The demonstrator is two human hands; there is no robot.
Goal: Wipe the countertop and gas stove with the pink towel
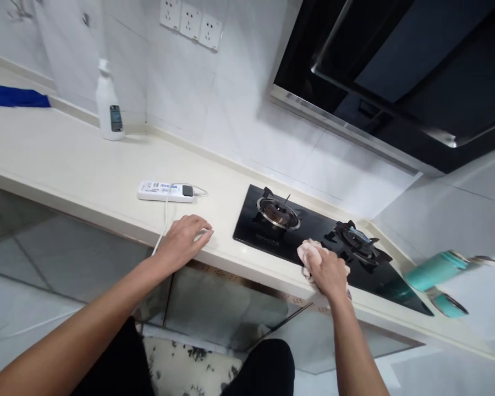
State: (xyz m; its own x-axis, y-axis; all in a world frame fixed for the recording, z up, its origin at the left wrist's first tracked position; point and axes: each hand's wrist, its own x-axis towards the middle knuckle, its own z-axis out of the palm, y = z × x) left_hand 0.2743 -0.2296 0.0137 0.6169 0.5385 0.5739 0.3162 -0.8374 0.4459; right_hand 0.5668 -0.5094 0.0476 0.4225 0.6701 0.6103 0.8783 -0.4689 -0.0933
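Note:
Bunched in my right hand (329,275) is a pale pinkish cloth (309,253), pressed on the front edge of the black glass gas hob (258,234). The hob has two burners; the left burner (278,213) is behind and left of the cloth, the right burner (357,242) just beyond my hand. My left hand (183,239) rests on the cream countertop (220,212) near its front edge, fingers loosely curved and apart, holding nothing. Close behind it lies a white power strip (165,191), whose cable passes by my left wrist.
A white spray bottle (109,104) stands against the wall, and a blue cloth (14,95) lies at far left. Green cylinders (437,269) are at the counter's right end. A dark range hood (375,82) overhangs the hob. Wall sockets (190,21) are above the counter.

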